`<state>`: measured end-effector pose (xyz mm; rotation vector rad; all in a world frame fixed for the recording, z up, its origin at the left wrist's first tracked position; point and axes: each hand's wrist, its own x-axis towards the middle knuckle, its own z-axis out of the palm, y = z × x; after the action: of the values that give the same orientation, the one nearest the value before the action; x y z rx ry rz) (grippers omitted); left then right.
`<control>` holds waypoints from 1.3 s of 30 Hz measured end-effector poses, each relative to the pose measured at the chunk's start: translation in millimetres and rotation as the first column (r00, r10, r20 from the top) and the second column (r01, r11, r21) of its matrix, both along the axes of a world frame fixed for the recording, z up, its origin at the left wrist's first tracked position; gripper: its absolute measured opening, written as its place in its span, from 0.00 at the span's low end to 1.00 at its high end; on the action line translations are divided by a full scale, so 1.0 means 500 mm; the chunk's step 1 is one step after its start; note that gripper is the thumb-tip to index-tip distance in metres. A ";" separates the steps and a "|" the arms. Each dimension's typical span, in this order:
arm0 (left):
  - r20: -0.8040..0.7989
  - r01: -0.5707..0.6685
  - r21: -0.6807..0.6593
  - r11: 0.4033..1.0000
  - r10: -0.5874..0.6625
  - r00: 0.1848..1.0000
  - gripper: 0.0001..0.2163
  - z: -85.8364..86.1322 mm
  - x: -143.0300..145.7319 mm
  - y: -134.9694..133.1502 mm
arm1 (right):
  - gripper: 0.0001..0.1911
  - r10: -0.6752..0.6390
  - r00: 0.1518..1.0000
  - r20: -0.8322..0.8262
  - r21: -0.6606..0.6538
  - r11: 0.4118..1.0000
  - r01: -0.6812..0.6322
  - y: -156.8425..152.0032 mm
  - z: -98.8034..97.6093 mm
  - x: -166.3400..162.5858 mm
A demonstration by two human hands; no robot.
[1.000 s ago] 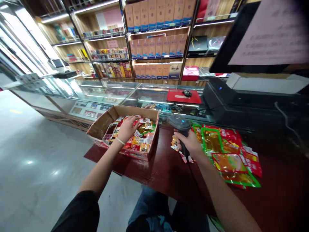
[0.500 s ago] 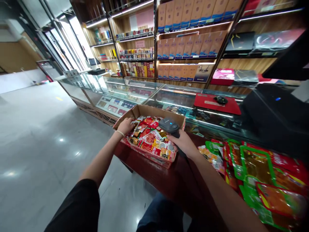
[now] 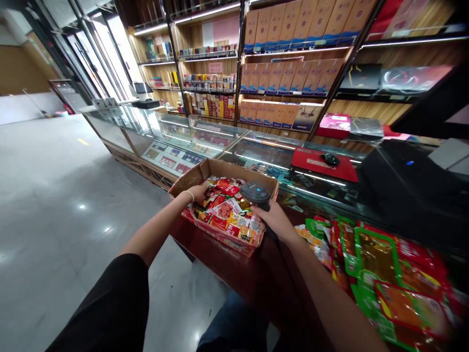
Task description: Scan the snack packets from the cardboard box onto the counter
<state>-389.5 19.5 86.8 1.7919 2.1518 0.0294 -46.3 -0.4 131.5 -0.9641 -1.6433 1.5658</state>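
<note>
A cardboard box (image 3: pixel 220 238) full of small, mostly red snack packets (image 3: pixel 224 209) stands on the dark red-brown table. Inside its left end is my left hand (image 3: pixel 199 194), reaching down among the packets. Its fingertips are hidden there, so what they grip, if anything, does not show. My right hand (image 3: pixel 269 215) is wrapped round the handle of a black barcode scanner (image 3: pixel 255 191) with a small blue light on top. The scanner's head hangs over the right part of the box, above the packets.
Right of the box lies a heap of green-edged and red snack bags (image 3: pixel 377 249). Behind runs a glass display counter (image 3: pixel 252 146) bearing a red mat (image 3: pixel 322 165) with a computer mouse (image 3: pixel 330 159). A black machine (image 3: pixel 395 181) stands at the right. Stocked shelves line the wall.
My left hand has moved from the box's left edge further in and down among the packets. My right hand still holds the scanner over the box. The view has shifted slightly.
</note>
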 end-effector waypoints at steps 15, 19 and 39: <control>0.937 -0.349 0.286 0.892 -0.184 0.297 0.22 0.123 0.226 -0.004 | 0.14 -0.123 0.985 -0.119 0.042 0.991 0.129 -0.020 0.040 0.122; 0.977 -0.371 0.206 0.906 -0.209 0.033 0.20 0.146 0.329 0.014 | 0.17 -0.222 0.963 -0.153 -0.016 0.975 0.222 -0.034 0.039 0.190; 0.994 0.122 -0.095 0.988 0.100 -0.033 0.14 0.101 0.576 0.017 | 0.21 -0.460 0.873 -0.162 -0.047 0.887 0.459 -0.088 0.009 0.369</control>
<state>-101.3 28.0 137.3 0.9344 0.8809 0.8884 138.4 -44.6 135.9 -1.0977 -1.1796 1.2841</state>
